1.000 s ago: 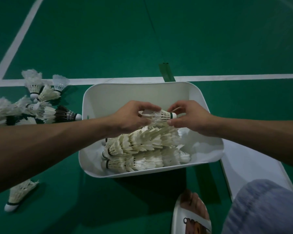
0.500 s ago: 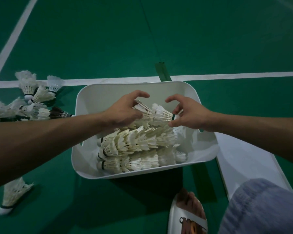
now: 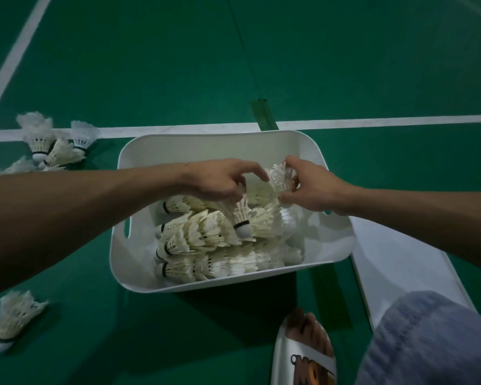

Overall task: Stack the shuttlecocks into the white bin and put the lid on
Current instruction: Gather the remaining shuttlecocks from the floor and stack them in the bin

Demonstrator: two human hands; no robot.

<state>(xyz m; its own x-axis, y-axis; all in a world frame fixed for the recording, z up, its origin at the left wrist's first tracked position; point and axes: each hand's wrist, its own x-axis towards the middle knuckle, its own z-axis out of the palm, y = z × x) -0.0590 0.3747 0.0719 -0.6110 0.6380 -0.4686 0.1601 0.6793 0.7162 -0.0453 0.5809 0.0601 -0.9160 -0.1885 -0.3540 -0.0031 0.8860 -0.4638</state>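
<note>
- Head view, the step: it seems two shuttlecocks are being added to the stacked rows [image 3: 200, 243] in the white bin [image 3: 128, 162]. To do it well, I would turn each cork to the same side as the rows, slide it into an open skirt, and hold the feathers lightly.
- Head view, the hands: the left hand [image 3: 220, 179] has curled fingers around the skirt of one shuttlecock [image 3: 240, 219], cork pointing down. The right hand [image 3: 311, 190] pinches a second shuttlecock [image 3: 279, 179], which is blurred.
- The lid [image 3: 395, 259] lies flat beside the bin.
</note>
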